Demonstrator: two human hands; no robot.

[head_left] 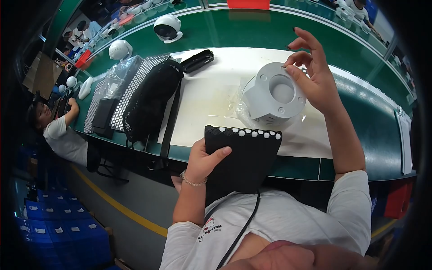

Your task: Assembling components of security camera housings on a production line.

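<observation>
One grey round plastic housing (pixel 274 95) stands on a clear plastic bag (pixel 245 110) on the single white mat (pixel 211 99), and one black flat pouch with a row of white dots (pixel 243 155) sits at the green bench's (pixel 360 121) near edge. The left hand (pixel 202 162) clasps the pouch's left side with the thumb on top, while the raised right hand (pixel 315 74) pinches the housing's far rim with its fingertips. Bare mat lies left of the housing, up to a black mesh bag (pixel 148 101).

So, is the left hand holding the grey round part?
No, the left hand holds a black pad with white dots; the right hand touches the grey round part.
</observation>
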